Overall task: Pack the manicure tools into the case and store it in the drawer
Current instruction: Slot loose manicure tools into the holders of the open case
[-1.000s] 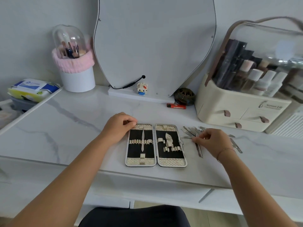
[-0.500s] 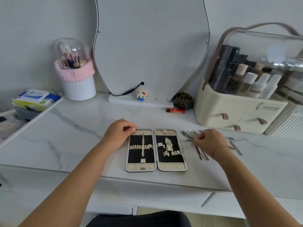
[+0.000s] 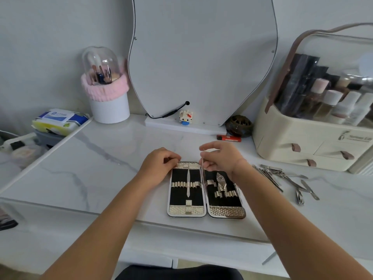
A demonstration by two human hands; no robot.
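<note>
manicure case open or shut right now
Open: the manicure case lies flat on the table, both black-lined halves facing up, a few tools in its loops.

The open case (image 3: 205, 190) lies mid-bench (image 3: 101, 158). Loose tools (image 3: 282, 178) lie at its three o'clock. The mirror (image 3: 201, 57) stands at twelve.

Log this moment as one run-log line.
left hand: steadies open case | right hand: lowers thin tool at hinge | loose tools: beside case

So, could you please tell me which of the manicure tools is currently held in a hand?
The thin metal tool pinched in the right hand, upright over the case's hinge; the others sit strapped inside or loose in the pile.
</note>
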